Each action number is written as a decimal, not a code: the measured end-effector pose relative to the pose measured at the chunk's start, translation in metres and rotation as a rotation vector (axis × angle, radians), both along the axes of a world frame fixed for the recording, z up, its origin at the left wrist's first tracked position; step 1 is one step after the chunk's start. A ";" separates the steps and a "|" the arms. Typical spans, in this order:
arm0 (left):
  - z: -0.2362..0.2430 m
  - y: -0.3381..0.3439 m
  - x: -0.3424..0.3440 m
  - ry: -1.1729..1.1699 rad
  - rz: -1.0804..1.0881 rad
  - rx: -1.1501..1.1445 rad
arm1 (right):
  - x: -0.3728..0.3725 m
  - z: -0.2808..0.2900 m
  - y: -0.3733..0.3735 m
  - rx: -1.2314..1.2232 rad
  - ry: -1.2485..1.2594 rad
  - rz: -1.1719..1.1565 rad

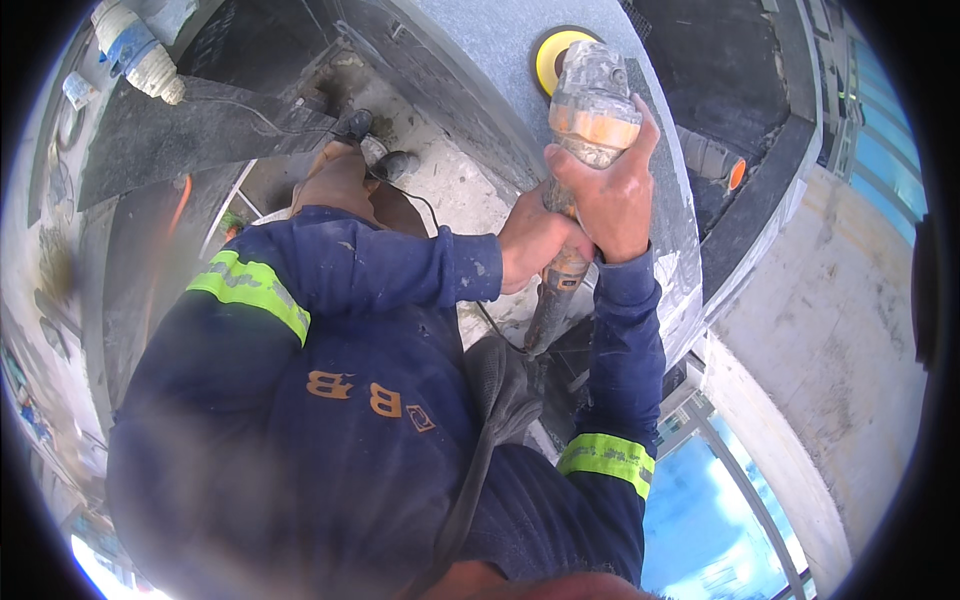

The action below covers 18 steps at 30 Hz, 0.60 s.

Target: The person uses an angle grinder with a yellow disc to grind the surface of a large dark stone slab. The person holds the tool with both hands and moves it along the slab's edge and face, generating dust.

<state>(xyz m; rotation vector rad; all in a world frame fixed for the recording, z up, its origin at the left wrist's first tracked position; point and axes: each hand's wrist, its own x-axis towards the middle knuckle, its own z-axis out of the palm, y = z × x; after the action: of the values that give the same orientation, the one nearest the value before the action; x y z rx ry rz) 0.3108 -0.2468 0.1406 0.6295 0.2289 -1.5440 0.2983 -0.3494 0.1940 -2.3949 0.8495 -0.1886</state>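
A dusty angle grinder [597, 100] with a yellow, dark-rimmed disc [549, 68] points away from me over a grey stone slab [475, 45]. The disc is at the slab's surface; whether it presses flat or is tilted I cannot tell. My right hand [617, 198] is closed round the grinder's body behind its head, thumb on the near side. Lower down, my left hand [540, 243] wraps the rear handle [565, 280], its fingertips partly hidden. A dark cable runs from the grinder's back end past my body.
On the right, a grey cylinder with an orange end [736, 174] lies in a dark recess beside the slab. At the upper left rests a taped white-and-blue cylindrical object [135, 50] with a cable. Dark panels [165, 140] stand left; my shoes [395, 165] are on a dusty floor.
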 end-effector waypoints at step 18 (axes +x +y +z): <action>0.009 -0.013 0.020 0.034 0.016 -0.066 | 0.012 -0.003 -0.016 -0.018 -0.007 -0.062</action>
<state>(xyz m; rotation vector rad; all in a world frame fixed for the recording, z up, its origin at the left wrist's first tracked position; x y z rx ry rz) 0.3307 -0.2595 0.1495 0.5479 0.2074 -1.5411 0.3107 -0.3656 0.1913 -2.3851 0.9239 -0.2295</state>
